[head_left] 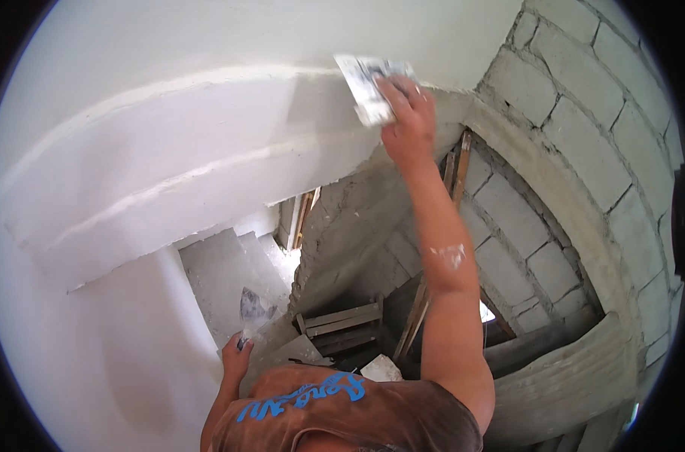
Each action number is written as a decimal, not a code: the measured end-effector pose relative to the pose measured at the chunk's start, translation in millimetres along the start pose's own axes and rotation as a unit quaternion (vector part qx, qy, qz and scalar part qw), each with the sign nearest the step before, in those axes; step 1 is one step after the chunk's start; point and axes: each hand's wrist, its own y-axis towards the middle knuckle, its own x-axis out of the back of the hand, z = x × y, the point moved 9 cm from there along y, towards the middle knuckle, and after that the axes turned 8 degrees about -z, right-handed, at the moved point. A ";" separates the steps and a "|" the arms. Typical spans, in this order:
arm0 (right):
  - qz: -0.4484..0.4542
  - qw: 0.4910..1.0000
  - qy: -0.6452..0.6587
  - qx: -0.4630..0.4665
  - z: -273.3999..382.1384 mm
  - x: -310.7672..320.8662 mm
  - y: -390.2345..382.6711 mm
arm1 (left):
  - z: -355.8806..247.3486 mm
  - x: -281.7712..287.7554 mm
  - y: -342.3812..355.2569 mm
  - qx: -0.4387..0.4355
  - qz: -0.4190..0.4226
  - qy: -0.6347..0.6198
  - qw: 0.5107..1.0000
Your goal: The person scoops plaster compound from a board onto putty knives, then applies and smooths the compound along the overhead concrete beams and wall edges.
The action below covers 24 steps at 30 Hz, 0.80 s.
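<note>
My right hand (411,124) is stretched up and closed around a plastering trowel (360,81), its flat blade against the upper part of the white plastered wall (207,45). The trowel is slightly blurred, and its handle is mostly hidden by my fingers. Just below the trowel runs a long plastered ledge (199,75) with a rough pale edge. Low on the left, my left hand (237,355) grips a putty knife (253,307) by its handle. Grey smears mark its triangular blade, which points upward, away from the wall. White plaster is smeared on my right forearm.
Concrete stairs (218,275) lie below on the left. A rough concrete slab edge (342,218) borders a deep opening with wooden slats (342,325) and upright timber (461,169). Bare block wall (583,143) rises on the right, above a curved concrete band (561,380).
</note>
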 end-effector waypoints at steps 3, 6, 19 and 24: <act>0.025 0.999 0.012 0.026 5.1 -36.1 -15.7 | -22.6 -11.2 5.6 -0.018 0.025 -0.003 1.000; 0.060 0.998 0.010 -0.025 19.4 -33.5 -36.0 | -24.9 -8.9 6.0 -0.018 0.017 -0.015 1.000; 0.292 0.860 -0.163 -0.385 -139.3 13.4 -4.2 | -4.6 5.8 -4.2 0.012 -0.012 -0.031 0.999; 0.402 0.832 -0.162 -0.347 -123.1 -36.5 -2.2 | 6.4 5.0 -13.2 0.024 -0.013 -0.052 0.998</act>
